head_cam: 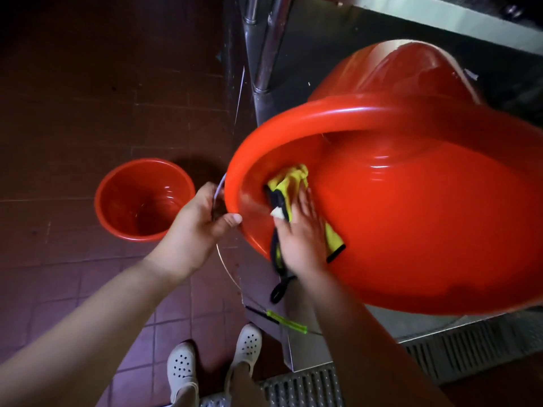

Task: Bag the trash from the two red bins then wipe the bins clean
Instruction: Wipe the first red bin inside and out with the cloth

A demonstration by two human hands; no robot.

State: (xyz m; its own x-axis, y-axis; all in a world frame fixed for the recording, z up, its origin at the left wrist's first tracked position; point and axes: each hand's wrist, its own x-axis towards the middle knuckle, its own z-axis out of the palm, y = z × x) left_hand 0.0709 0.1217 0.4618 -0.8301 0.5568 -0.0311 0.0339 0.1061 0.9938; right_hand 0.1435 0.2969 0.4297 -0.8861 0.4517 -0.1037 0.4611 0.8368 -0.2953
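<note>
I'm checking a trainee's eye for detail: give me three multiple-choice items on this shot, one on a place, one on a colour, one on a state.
1. Where is the small bin?
A. on the tiled floor
B. on the steel counter
C. inside the big bin

2. What colour is the cloth, apart from its dark edging?
A. blue
B. white
C. yellow

3. How is the big bin placed?
A. upright on the floor
B. tipped, its opening toward the person
C. upside down

Key:
1 A, it stands on the red floor tiles to the left of the big bin.
2 C, the right hand presses a yellow cloth against the inner wall.
3 B, the left hand grips its rim and the inside faces the camera.
</note>
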